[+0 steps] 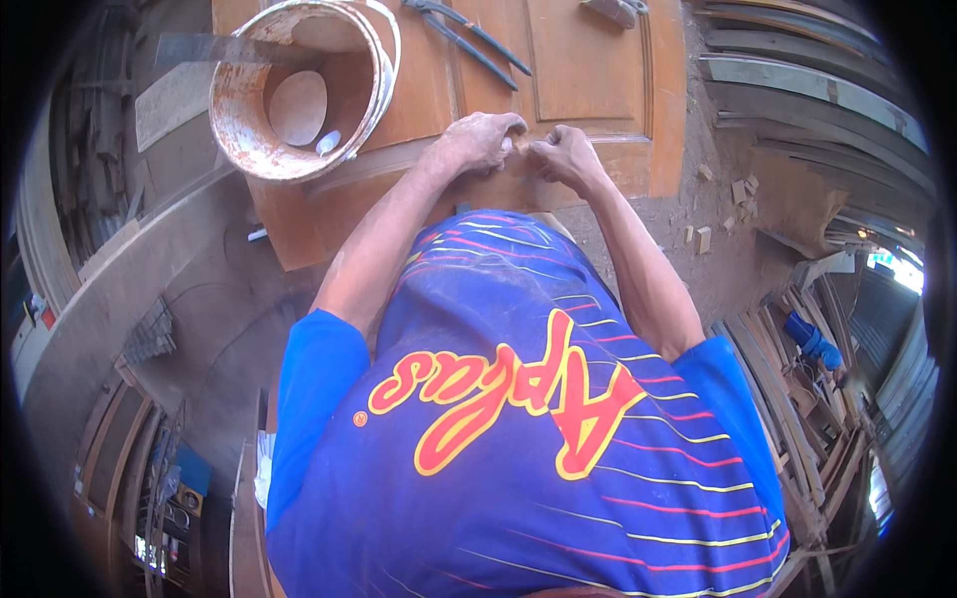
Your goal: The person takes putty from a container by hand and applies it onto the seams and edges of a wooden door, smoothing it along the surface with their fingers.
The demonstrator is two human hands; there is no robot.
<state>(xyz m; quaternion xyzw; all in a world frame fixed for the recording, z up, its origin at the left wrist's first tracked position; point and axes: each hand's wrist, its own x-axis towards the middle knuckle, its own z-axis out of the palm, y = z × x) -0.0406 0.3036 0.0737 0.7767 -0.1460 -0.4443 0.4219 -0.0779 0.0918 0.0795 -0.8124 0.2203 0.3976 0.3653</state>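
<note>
Close together over the brown panelled wooden door [588,70], both my hands are closed with the fingertips pinched. My left hand [480,142] and my right hand [566,157] meet around a small tan piece [520,145] whose kind I cannot make out. Beyond my left hand, long-handled metal pincers [469,42] lie on the door. To the left stands a white bucket [234,120], stained brown inside, with a pale round thing and a small white piece in it. At the far edge of the view is a brown block [610,12], partly cut off.
Small wood offcuts [703,239] are scattered on the dusty ground right of the door. Stacked planks [817,80] fill the far right, with more timber [797,399] nearer. A clear flat strip [214,50] juts from the bucket's rim. A curved grey surface [120,279] runs along the left.
</note>
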